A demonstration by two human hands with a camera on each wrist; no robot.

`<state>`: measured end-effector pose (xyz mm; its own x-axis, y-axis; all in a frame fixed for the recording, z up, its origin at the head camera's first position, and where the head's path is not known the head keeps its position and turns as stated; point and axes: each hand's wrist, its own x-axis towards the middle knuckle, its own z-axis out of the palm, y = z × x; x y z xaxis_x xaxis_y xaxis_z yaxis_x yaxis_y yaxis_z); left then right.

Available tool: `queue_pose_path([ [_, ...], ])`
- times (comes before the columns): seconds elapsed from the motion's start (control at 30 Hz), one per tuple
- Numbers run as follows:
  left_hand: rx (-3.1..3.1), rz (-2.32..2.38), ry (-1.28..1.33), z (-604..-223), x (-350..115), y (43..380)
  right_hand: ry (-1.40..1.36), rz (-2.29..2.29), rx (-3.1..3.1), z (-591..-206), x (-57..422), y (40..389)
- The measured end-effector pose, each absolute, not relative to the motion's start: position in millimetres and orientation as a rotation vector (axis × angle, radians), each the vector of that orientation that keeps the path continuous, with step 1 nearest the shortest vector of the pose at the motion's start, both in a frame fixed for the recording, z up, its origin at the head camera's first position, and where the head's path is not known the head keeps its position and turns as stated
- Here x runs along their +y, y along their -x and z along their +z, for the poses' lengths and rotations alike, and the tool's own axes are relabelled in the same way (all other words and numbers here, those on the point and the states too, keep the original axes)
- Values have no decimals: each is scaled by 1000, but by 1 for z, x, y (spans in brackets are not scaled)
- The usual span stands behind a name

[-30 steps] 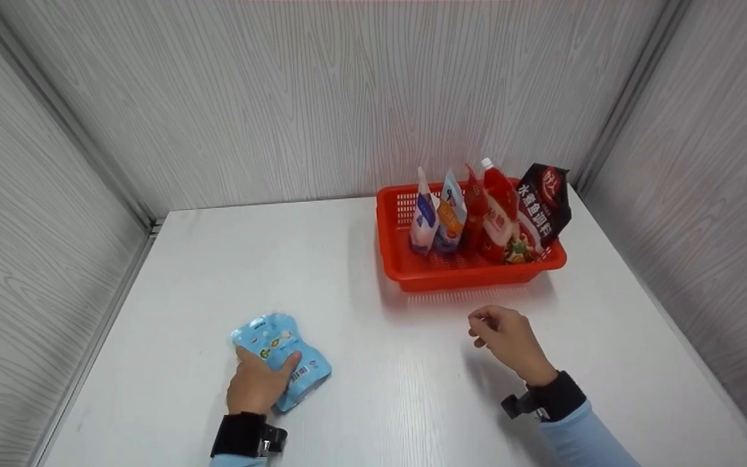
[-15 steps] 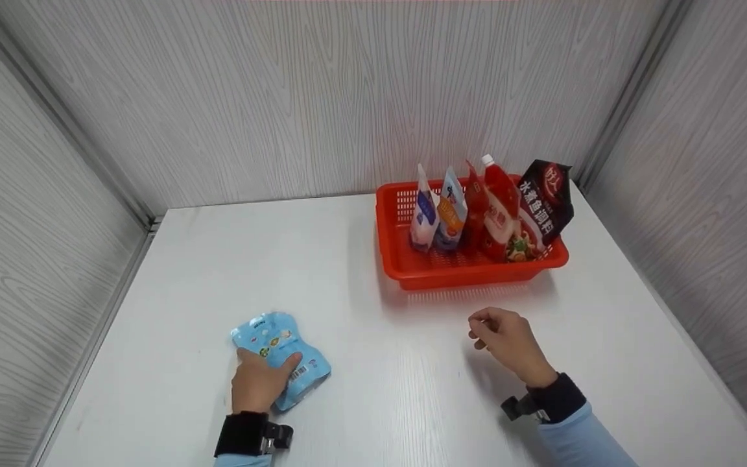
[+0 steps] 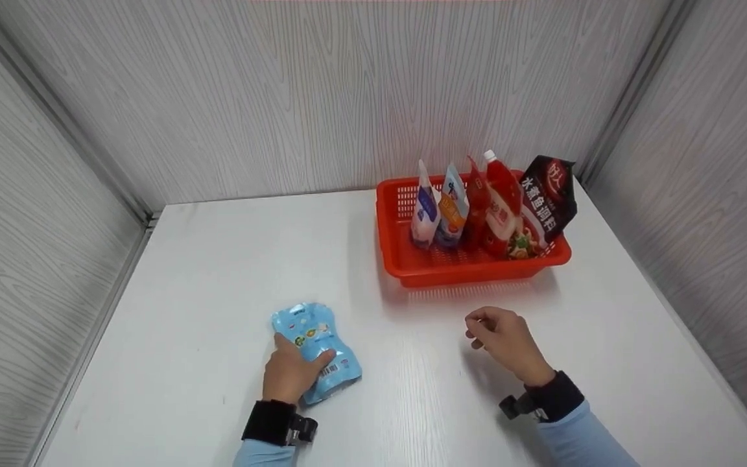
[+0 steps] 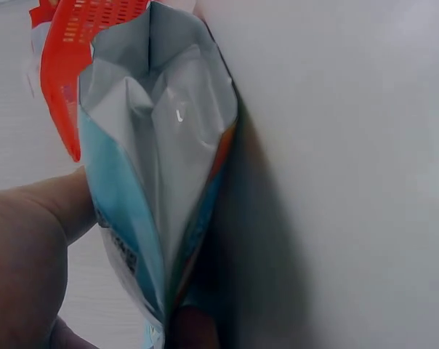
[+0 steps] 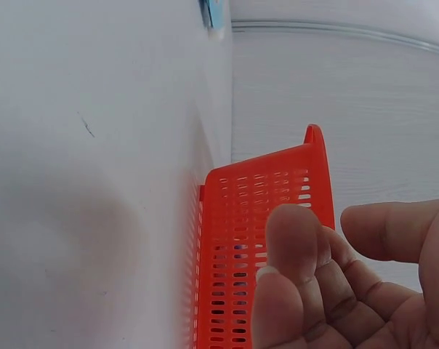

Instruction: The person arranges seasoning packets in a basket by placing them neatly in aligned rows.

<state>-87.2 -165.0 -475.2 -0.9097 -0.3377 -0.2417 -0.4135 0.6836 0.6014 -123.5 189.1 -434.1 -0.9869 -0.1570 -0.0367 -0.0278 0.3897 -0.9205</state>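
My left hand grips a light blue pouch low over the white table, thumb on the side with the barcode. In the left wrist view the thumb lies on one side of the pouch and a fingertip shows at the other, with the silvery folded base toward the camera. My right hand hovers in front of the red basket, fingers loosely bent and holding nothing. Its thumb and fingertips stand apart in the right wrist view, where the basket is behind them.
In the red basket at the back right stand a pink-purple pouch, a blue-orange pouch, a red pack, a red spouted pouch and a black seasoning pouch. Pale panels enclose the table.
Over the last half second my left hand has moved right and slightly away from me with the blue pouch. My right hand has stayed nearly still.
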Motion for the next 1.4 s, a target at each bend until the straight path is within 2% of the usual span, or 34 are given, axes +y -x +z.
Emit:
queue_pose_path([
  [0.13, 2785, 1036, 559, -475, -147, 91, 174, -1651, 2527, -430, 185, 121],
  [0.43, 2782, 1012, 408, -477, -100, 95, 216, -1659, 2486, -462, 181, 131],
  [0.73, 2720, 1029, 320, -479, -61, 97, 222, -1577, 2487, -461, 174, 129],
  [1.1, 2755, 1059, 292, -478, -59, 94, 179, -1564, 2469, -462, 175, 130],
  [1.4, 2643, 1227, 161, -482, -64, 95, 214, -1610, 2440, -461, 175, 128],
])
